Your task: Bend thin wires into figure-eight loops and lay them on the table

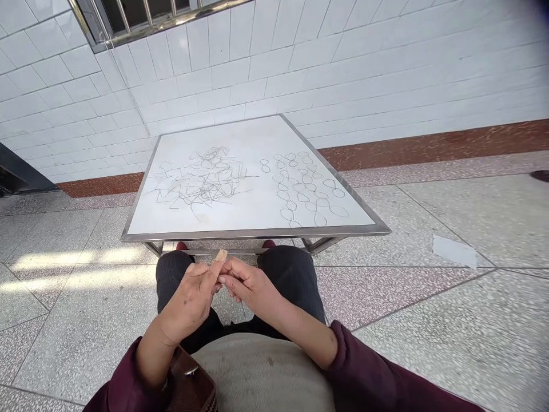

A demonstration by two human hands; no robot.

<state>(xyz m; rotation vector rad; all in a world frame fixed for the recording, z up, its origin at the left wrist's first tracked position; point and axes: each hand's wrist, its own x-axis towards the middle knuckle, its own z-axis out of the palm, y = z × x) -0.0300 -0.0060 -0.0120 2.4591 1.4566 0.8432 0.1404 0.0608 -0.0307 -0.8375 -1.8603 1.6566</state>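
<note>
My left hand point(193, 297) rests over my lap with its fingers pinched on a small tan piece point(221, 255) that sticks up at the fingertips. My right hand point(246, 284) is curled beside it, fingertips touching the left hand's fingers; what it holds, if anything, is hidden. Both hands hover above my dark trousers point(291, 274), just in front of the near edge of a low white table point(257, 232). Pencil scribbles point(201, 180) cover the tabletop's left half. Rows of drawn loops point(304, 186) fill its right half.
The table has a metal rim and legs and stands against a white tiled wall point(343, 63) with a red-brown skirting point(429, 146). A speckled terrazzo floor point(450, 320) surrounds it, with a pale patch point(454, 252) at the right. A barred window point(141, 17) is up left.
</note>
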